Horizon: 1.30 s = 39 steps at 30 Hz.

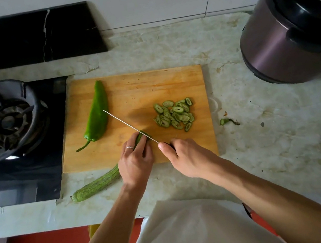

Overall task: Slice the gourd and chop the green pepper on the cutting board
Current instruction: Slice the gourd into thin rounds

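A long striped gourd [96,186] lies slanted across the front edge of the wooden cutting board [138,88]. My left hand [135,162] grips it near its cut end, with the fingers curled over it. My right hand [185,155] holds a knife [128,125] by the handle; the thin blade stands against the gourd's cut end beside my left fingers. A pile of gourd slices [174,115] lies on the board's right part. A whole green pepper [96,113] lies on the board's left part, stem toward me.
A gas burner [3,121] on a black hob stands left of the board. A pressure cooker [292,23] stands at the back right. The cut-off gourd tip [228,121] lies on the marble counter to the right of the board.
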Tool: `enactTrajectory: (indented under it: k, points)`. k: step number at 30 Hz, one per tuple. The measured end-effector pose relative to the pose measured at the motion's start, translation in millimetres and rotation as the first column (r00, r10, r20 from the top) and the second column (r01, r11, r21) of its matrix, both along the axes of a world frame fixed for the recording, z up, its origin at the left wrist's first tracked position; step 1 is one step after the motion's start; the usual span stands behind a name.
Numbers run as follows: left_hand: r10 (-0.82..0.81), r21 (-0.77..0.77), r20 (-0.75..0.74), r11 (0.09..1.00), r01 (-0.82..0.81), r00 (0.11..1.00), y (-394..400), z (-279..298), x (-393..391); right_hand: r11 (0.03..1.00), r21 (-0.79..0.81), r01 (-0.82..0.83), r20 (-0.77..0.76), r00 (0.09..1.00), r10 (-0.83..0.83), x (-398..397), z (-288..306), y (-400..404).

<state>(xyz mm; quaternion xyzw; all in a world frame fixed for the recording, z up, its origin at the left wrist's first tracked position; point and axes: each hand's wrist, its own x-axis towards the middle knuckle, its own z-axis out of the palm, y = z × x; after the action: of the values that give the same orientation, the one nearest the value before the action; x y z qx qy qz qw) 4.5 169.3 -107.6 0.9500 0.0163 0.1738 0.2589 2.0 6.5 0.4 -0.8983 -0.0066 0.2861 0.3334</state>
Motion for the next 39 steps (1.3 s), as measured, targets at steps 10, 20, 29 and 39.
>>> enactTrajectory:
  k: [10, 20, 29, 39]
  points:
    - [-0.002, 0.005, 0.036, 1.000, 0.001, 0.999, 2, -2, 2, 0.996, 0.078, 0.033, -0.097, 0.995, -0.026, 7, -6, -5]
    - [0.001, -0.017, 0.015, 1.000, -0.001, 1.000, 2, -3, 2, 0.996, 0.089, 0.031, -0.003, 1.000, -0.031, 7, -27, 4]
    - [-0.013, -0.033, 0.018, 0.999, 0.014, 1.000, 2, -2, 2, 0.999, 0.006, -0.037, 0.046, 0.998, 0.037, 5, -24, 1]
    - [-0.015, -0.048, 0.021, 0.999, 0.016, 1.000, 3, 4, 1, 0.994, 0.073, 0.085, 0.037, 0.995, -0.088, 13, -28, -12]
